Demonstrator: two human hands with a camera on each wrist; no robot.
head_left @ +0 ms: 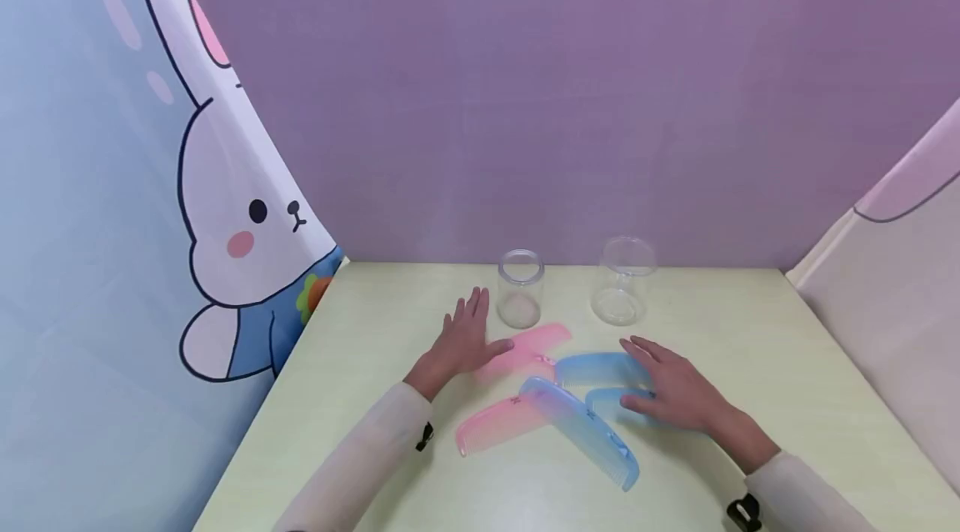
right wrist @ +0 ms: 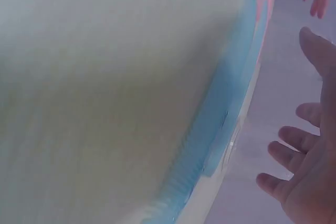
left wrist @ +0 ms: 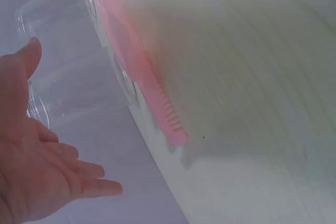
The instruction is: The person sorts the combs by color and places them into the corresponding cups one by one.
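Observation:
Pink and blue combs lie in a loose cluster on the table. My left hand (head_left: 465,340) hovers with spread fingers by a pink comb (head_left: 543,338) at the cluster's back left, holding nothing. My right hand (head_left: 678,386), fingers extended and also holding nothing, is over a blue comb (head_left: 603,404), hiding part of it; another blue comb (head_left: 596,369) lies just behind. In front, a blue comb (head_left: 600,436) crosses the end of a pink comb (head_left: 495,428). The left wrist view shows a pink comb (left wrist: 152,93) beyond the fingers; the right wrist view shows a blue comb (right wrist: 194,145).
Two clear jars stand behind the combs: a narrower jar (head_left: 521,290) near my left fingertips and a wider-mouthed jar (head_left: 618,298) to its right. The pale table (head_left: 390,298) ends at a purple backdrop (head_left: 555,98). A rabbit-print cloth (head_left: 247,265) hangs at left.

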